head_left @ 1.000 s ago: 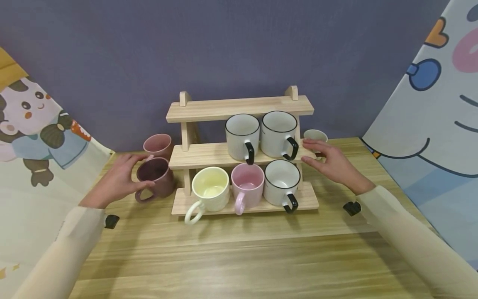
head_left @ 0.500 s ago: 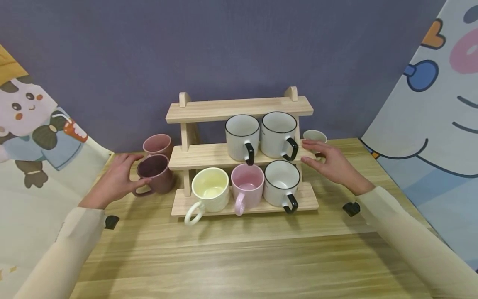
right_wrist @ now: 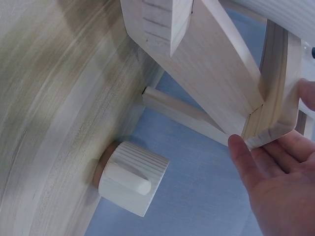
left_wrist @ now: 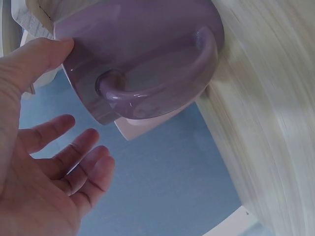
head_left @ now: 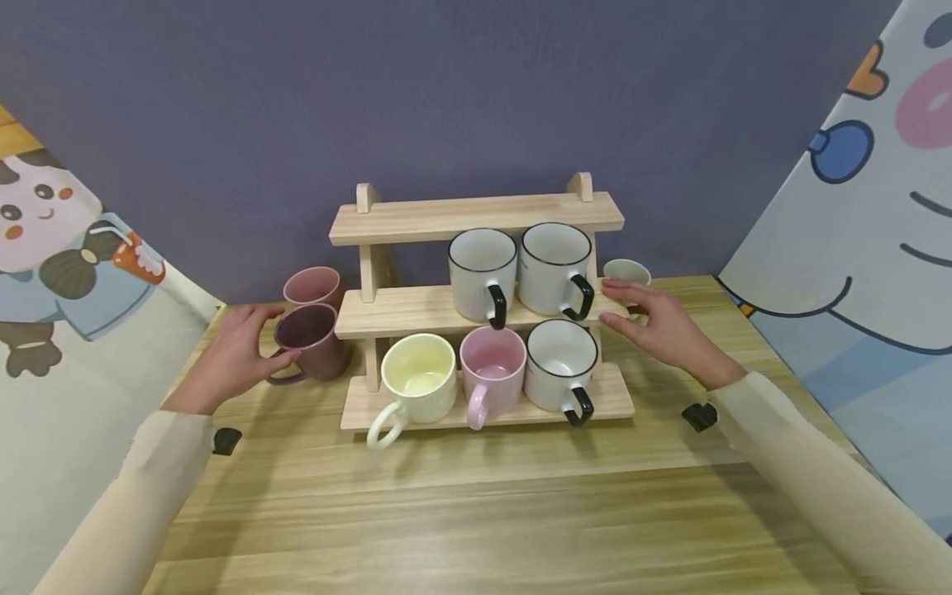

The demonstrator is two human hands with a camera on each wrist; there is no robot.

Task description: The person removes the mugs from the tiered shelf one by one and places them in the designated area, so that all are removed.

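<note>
A dark purple mug (head_left: pixel 323 355) stands on the table at the left of a three-tier wooden shelf (head_left: pixel 394 310). My left hand (head_left: pixel 238 351) is beside that mug: in the left wrist view the thumb (left_wrist: pixel 54 51) touches its rim, and the other fingers spread loosely away from it. The mug's handle (left_wrist: pixel 162 93) points left toward me. My right hand (head_left: pixel 662 326) holds the right end of the shelf's middle board, thumb in front and fingers behind. Two white mugs with black handles (head_left: pixel 483 273) stand on that board.
On the bottom board are a yellow mug (head_left: pixel 420 376), a pink mug (head_left: pixel 494 372) and a white black-rimmed mug (head_left: pixel 561 364). Behind the purple mug is a rose mug (head_left: pixel 312 283). A white ribbed mug (right_wrist: pixel 133 177) sits behind the shelf's right end.
The purple mug has shifted slightly back, and its handle has turned a little to the left, with my left thumb moving along. My right hand stays in place on the shelf.
</note>
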